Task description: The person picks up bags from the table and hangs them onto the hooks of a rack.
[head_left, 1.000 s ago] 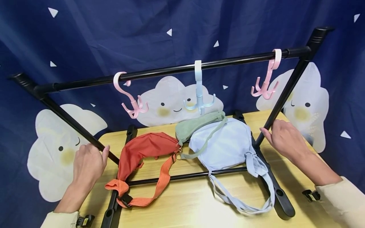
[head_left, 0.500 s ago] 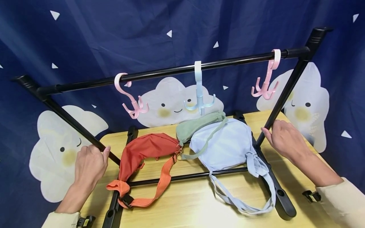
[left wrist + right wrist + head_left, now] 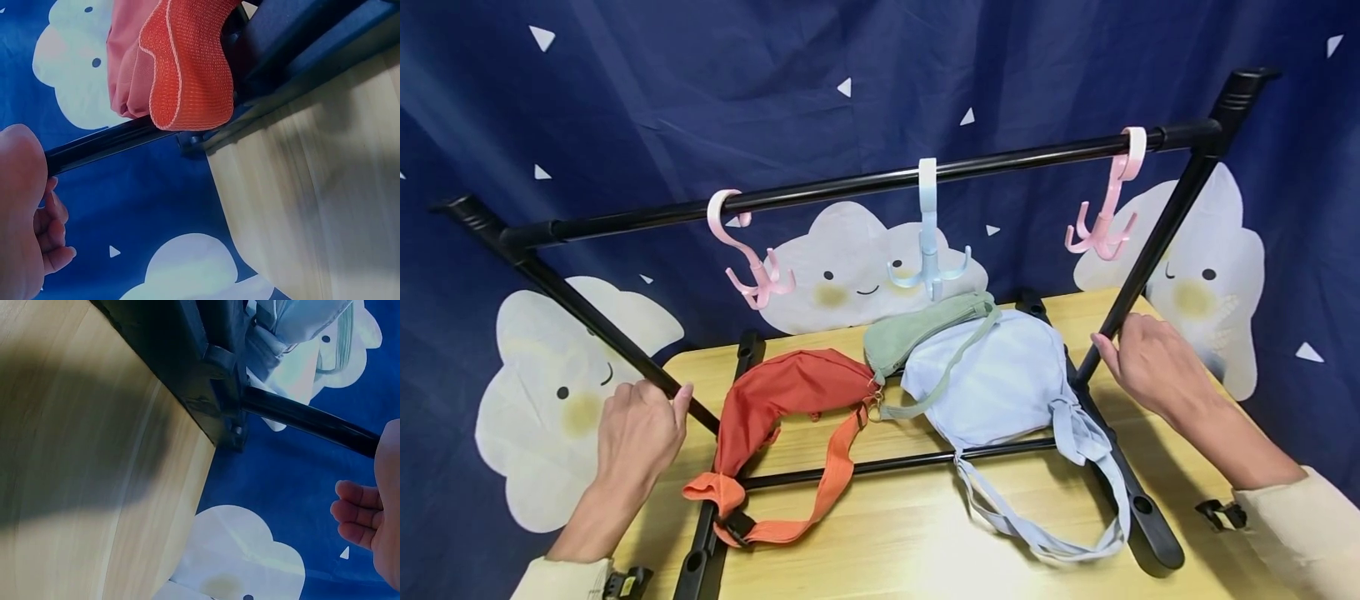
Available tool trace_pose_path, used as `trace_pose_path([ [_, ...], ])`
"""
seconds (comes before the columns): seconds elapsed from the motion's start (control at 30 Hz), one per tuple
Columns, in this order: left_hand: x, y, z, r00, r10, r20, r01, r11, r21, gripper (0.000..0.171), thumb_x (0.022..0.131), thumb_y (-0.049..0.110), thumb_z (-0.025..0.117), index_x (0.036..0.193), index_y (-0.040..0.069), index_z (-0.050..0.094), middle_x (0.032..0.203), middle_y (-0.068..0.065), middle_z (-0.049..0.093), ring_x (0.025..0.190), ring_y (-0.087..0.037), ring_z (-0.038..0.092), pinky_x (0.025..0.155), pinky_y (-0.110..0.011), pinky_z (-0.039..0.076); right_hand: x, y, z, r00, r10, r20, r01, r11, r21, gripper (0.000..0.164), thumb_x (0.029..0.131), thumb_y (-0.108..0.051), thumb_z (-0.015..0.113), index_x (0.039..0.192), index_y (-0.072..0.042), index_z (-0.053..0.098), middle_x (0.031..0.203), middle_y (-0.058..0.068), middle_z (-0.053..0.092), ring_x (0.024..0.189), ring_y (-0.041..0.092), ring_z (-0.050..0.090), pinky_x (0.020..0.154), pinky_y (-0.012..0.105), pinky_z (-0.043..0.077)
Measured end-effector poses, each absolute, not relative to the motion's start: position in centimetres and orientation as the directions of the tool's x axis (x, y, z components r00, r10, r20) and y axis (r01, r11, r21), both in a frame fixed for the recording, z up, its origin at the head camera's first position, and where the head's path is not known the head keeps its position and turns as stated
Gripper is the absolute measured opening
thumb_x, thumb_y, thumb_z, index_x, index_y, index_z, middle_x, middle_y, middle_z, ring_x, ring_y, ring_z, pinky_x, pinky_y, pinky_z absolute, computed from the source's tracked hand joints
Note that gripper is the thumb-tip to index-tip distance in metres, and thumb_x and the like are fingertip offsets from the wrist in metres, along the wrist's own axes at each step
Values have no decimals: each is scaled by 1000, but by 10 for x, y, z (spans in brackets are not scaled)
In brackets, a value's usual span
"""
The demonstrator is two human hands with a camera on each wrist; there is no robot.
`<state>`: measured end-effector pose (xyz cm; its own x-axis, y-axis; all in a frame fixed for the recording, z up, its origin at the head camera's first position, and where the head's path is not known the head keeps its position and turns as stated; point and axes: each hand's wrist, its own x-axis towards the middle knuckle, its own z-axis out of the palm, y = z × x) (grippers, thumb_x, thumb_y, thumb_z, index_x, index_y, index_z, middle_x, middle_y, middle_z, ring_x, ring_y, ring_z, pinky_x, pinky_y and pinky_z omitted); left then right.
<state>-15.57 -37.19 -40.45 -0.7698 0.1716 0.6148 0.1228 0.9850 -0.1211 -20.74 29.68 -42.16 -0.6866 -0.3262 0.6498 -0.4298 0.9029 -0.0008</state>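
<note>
A black garment rack (image 3: 1022,158) stands on a wooden table. On its left post my left hand (image 3: 640,433) grips low down, thumb along the tube; the left wrist view shows the fingers (image 3: 55,228) curled past the post. My right hand (image 3: 1157,362) grips the right post in the same low spot, its fingers (image 3: 356,512) curled in the right wrist view. From the top bar hang a pink hook (image 3: 763,287) at left, a light blue hook (image 3: 929,267) in the middle and another pink hook (image 3: 1102,237) at right.
Across the rack's base lie a red waist bag (image 3: 793,387) with an orange strap (image 3: 835,467), a green pouch (image 3: 917,329) and a pale blue bag (image 3: 992,379). The green pouch overlaps the blue bag. Behind hangs a navy curtain (image 3: 737,83) with clouds.
The rack, its hooks and the bags have shifted slightly to the right. Both hands keep their hold on the posts.
</note>
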Motion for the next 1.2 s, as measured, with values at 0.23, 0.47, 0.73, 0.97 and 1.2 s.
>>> trace_pose_path([
  [0.23,-153,-368,-405,-782,163,601,119,987,-112,53,99,28,62,63,-2,38,58,-18,38,59,-43,45,57,-53,38,-207,299,-418,-750,-289,596,-397,916,-55,38,101,-22,59,73,0,47,61,8,40,51,27,38,52,39,30],
  [0.47,-154,-365,-405,-792,150,591,123,989,-86,51,99,27,62,66,-5,41,60,-19,40,64,-45,46,63,-55,39,-207,302,-417,-799,-246,549,-355,929,-100,37,102,-24,58,76,0,50,62,9,43,54,29,43,53,43,34],
  [0.73,-156,-359,-405,-788,158,595,134,987,-85,48,98,26,64,66,-3,42,60,-18,41,61,-43,45,62,-53,38,-208,308,-415,-834,-212,509,-320,938,-134,35,104,-24,56,83,4,53,66,14,49,57,35,50,54,47,37],
  [0.97,-155,-354,-407,-775,172,608,137,985,-105,46,97,27,64,68,-4,44,60,-17,41,61,-42,44,62,-51,38,-209,314,-414,-851,-198,487,-306,940,-153,34,104,-24,56,82,2,53,65,13,49,58,32,50,54,45,36],
  [1.2,-155,-351,-408,-771,167,615,133,986,-101,47,98,27,63,70,-6,47,62,-20,44,64,-44,47,63,-53,40,-207,316,-413,-868,-192,458,-289,946,-149,36,106,-25,53,83,2,51,67,11,46,60,29,47,58,40,34],
])
